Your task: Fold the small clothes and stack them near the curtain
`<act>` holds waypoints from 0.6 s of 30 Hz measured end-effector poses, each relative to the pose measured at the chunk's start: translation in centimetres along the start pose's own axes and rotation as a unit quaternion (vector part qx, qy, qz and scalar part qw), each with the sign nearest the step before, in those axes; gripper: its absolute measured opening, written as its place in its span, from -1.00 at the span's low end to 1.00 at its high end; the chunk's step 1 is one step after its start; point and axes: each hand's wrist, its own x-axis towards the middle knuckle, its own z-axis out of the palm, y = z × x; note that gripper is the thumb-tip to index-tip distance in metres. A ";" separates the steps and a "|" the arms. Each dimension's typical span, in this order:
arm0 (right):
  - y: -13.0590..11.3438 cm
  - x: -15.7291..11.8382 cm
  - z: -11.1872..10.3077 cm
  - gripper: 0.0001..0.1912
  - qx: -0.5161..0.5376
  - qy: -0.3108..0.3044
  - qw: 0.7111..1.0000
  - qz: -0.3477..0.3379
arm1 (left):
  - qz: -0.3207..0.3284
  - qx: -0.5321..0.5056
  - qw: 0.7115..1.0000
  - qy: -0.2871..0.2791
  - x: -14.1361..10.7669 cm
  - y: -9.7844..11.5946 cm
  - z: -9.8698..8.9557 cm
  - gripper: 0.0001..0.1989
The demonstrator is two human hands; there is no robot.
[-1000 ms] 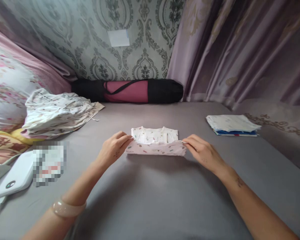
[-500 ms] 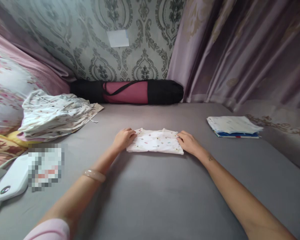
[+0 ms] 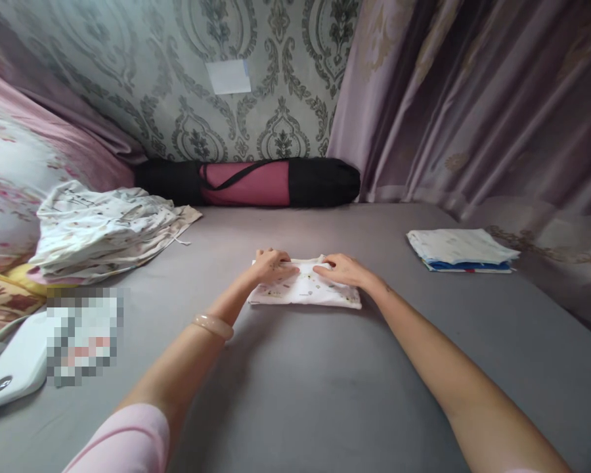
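One folded, printed white garment (image 3: 305, 290) lies on the grey sheet (image 3: 335, 374). Left hand (image 3: 274, 266) and right hand (image 3: 342, 269) rest on its far part, thumbs pointing inward; whether the fingers pinch cloth cannot be told. Smoothing the fold seems in hand; the next move likely calls for aligned edges. Beyond, right: a folded stack (image 3: 463, 246); left: a loose heap of cloth (image 3: 98, 226).

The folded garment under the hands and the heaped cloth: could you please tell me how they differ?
The folded garment lies neat and flat; the heaped cloth is rumpled. The left hand and right hand touch the folded garment; neither touches the heaped cloth. Both are pale fabric with small prints.
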 end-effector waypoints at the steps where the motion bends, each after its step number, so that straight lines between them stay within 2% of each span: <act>1: 0.0 0.1 0.0 -0.61 0.015 -0.008 1.000 -0.001 | -0.003 -0.014 1.000 -0.012 0.1 0.2 0.0 -0.61; 4: 0.1 0.2 0.0 -0.64 0.055 -0.015 0.998 -0.016 | -0.001 -0.064 0.998 -0.023 -0.1 0.4 -0.2 -0.67; 9: 0.2 0.0 0.4 -0.65 0.153 -0.014 0.986 -0.062 | 0.059 -0.141 0.988 -0.001 -0.7 0.1 0.5 -0.69; 14: 0.2 0.0 1.0 -0.71 0.197 0.013 0.976 -0.092 | 0.098 -0.173 0.979 0.038 -0.7 -0.1 1.4 -0.69; 18: -0.2 0.2 0.9 -0.64 0.265 0.015 0.955 -0.135 | 0.117 -0.174 0.976 0.061 -0.6 0.1 0.7 -0.72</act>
